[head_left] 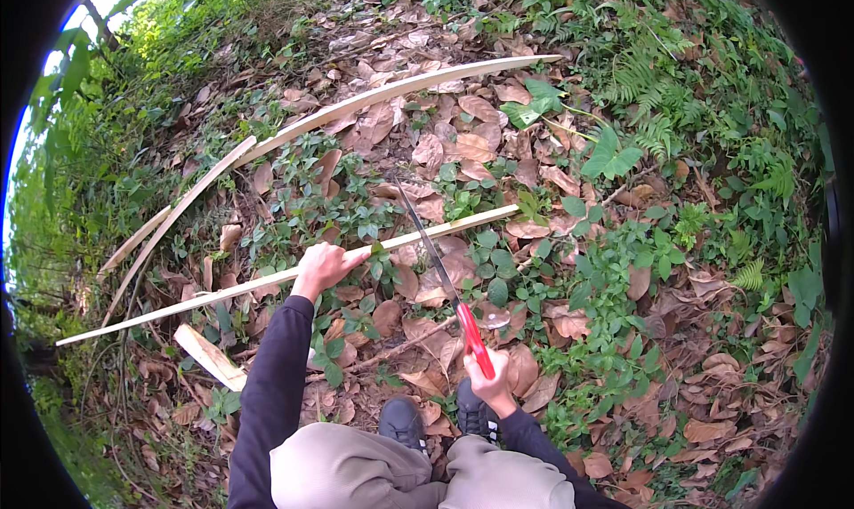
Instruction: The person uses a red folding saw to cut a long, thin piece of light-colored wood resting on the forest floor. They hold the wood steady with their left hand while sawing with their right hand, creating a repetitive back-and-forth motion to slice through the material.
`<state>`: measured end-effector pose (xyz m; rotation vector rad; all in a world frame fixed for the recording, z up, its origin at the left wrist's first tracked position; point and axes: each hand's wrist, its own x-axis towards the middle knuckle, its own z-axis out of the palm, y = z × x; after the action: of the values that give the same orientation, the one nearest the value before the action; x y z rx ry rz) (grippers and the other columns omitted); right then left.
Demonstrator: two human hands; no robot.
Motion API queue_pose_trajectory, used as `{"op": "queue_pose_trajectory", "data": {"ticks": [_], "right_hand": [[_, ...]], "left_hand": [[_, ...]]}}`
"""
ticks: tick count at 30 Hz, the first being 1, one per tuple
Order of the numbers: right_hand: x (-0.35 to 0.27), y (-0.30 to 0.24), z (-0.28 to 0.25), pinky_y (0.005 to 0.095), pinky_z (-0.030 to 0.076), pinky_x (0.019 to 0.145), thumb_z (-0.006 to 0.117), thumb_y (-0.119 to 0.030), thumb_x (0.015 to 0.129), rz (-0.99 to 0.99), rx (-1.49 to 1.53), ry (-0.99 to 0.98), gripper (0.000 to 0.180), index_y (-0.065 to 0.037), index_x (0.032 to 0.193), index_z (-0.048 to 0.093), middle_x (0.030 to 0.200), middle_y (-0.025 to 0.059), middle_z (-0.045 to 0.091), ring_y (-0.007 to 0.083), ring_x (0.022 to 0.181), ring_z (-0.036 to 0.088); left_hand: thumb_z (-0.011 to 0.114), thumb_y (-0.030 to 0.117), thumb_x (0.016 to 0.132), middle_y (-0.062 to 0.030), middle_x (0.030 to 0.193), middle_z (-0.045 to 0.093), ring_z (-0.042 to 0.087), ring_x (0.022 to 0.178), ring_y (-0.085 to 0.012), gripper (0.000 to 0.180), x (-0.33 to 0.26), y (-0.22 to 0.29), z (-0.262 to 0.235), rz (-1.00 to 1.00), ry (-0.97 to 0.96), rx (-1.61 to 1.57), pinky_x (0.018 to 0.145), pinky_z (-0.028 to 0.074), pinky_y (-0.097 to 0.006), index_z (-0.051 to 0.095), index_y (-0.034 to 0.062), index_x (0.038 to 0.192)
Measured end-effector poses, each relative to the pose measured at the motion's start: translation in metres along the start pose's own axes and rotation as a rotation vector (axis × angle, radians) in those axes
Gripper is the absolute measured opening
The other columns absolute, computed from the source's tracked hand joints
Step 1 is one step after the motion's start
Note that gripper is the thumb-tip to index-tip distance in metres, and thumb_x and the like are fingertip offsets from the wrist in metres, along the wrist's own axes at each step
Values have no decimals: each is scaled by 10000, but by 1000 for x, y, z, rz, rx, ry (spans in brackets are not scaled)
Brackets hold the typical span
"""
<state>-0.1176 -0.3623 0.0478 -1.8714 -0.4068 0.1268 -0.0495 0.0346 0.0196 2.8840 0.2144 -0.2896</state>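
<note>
A long, thin, pale wooden strip (213, 296) slants across in front of me, its right end higher in the picture than its left. My left hand (322, 267) is closed around it near its middle, with the thumb lying along the wood. In my right hand (491, 377) is the red handle of a hand saw (473, 336), gripped near its lower end. The dark, narrow blade points up and to the left and crosses the strip to the right of my left hand. Whether its teeth touch the wood, I cannot tell.
A long curved plank (391, 91) lies farther off, a shorter board (182, 205) overlapping its left part. By my left forearm rests a short wood piece (210, 356). Dry brown leaves (476, 144), low green plants and ferns (654, 87) cover the ground. My shoes (403, 420) are close below.
</note>
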Motion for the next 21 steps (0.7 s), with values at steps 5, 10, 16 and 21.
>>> {"op": "queue_pose_trajectory", "data": {"ticks": [5,10,16,21], "right_hand": [[70,-8,40,373,383,446,670,-92,819,-38,68,26,231,-20,641,542,505,127,503,275,418,538],[61,-5,39,369,385,468,660,-75,825,54,82,33,222,-3,645,554,535,97,532,226,444,536],[-10,-21,-5,371,413,464,655,-69,826,23,-16,-47,223,-26,637,547,505,102,502,261,426,552],[-81,-30,-54,358,439,470,670,-85,807,151,63,-101,223,-35,626,550,512,82,510,253,436,572]], "left_hand": [[467,719,921,-218,565,603,650,594,-395,819,3,2,-7,-39,8,-1,614,520,-478,664,-3,588],[476,748,902,-212,543,593,636,563,-382,864,9,-4,-7,-32,-7,42,587,511,-472,639,-21,545],[452,776,889,-206,526,589,641,562,-382,879,16,1,-7,-22,9,33,589,515,-467,664,-5,547],[451,751,907,-197,543,605,649,563,-367,844,8,0,0,-5,53,50,588,518,-467,662,21,541]]}}
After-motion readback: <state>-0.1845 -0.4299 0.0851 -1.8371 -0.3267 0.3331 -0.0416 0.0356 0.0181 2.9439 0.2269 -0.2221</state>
